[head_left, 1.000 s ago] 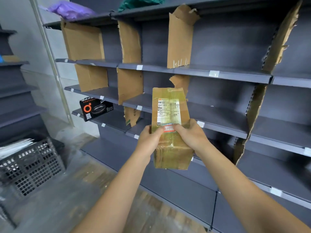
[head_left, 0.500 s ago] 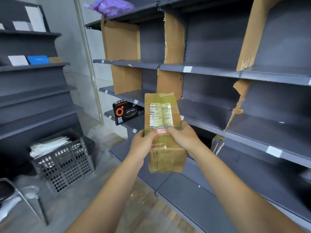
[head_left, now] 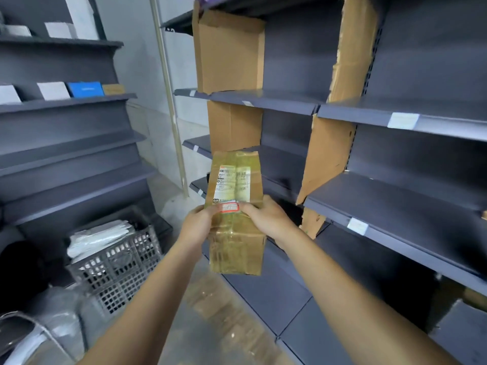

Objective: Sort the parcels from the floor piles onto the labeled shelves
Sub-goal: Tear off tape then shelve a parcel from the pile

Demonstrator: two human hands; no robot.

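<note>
1. Nearest, both hands raised ahead of the chest: left hand (head_left: 199,222) gripping the left edge of the parcel (head_left: 237,246), right hand (head_left: 268,219) gripping its right edge, thumbs pressed on the front face beside a red-edged sticker (head_left: 229,207).
2. Parcel a tall, taped brown box, held upright in mid-air, clear of the floor (head_left: 200,325) and of every shelf. Label (head_left: 232,185) turned towards the camera, print too blurred to read.
3. Lower left, on the floor: grey crate (head_left: 116,259) holding white bags (head_left: 100,238).
4. Ahead and right: dark shelves (head_left: 395,196) split into bays by cardboard dividers (head_left: 326,159). White tags (head_left: 357,226) on the front edges, text unreadable.
5. Farthest left: a second rack (head_left: 66,154), small white boxes and a blue box (head_left: 84,89) lined along an upper shelf's front edge.
6. Step in hand, by the look of it: reading the label to pick a bay, nothing shelved from this grip yet.
7. Next move calls for matching label to tag, carrying the parcel to that bay, then sliding it in past the front edge between dividers. Likely risk: knocking the torn, leaning cardboard.
</note>
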